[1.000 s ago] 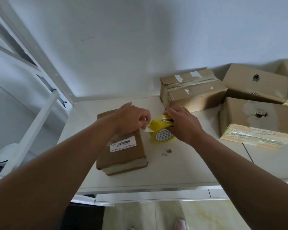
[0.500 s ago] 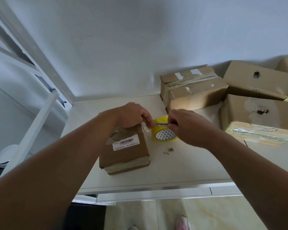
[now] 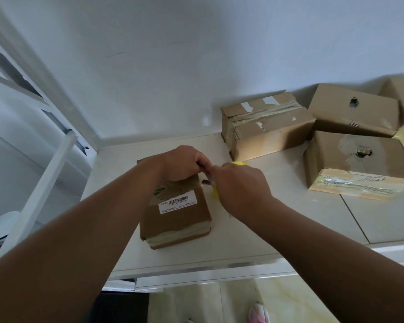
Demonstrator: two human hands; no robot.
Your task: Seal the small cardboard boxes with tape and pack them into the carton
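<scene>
The counter point(image 3: 278, 217) carries everything on my screen, and no carton is in view. Against the wall at the right sit the other cardboard boxes point(image 3: 264, 127), some banded with tape. The small box point(image 3: 175, 220) I am sealing lies front-left on the counter, barcode label point(image 3: 177, 202) up. My left hand point(image 3: 184, 163) rests on its far end. Its fingers are curled tight together, pinching what I judge to be the tape end point(image 3: 209, 181), a pale smear between the hands. My right hand point(image 3: 240, 187) covers the yellow tape roll point(image 3: 239, 163) just beside the box. Its fingers are hidden beneath it, so I cannot tell how they lie.

If the pull goes slack, the thin strip could fold and stick to itself or to my fingers, or it could land crooked and miss the seam. The box also sits near the front edge, so a hard tug could drag it off.

I count two hands, one roll, one label and one box being sealed. Four other boxes show plainly, and perhaps a fifth is cut by the frame.
</scene>
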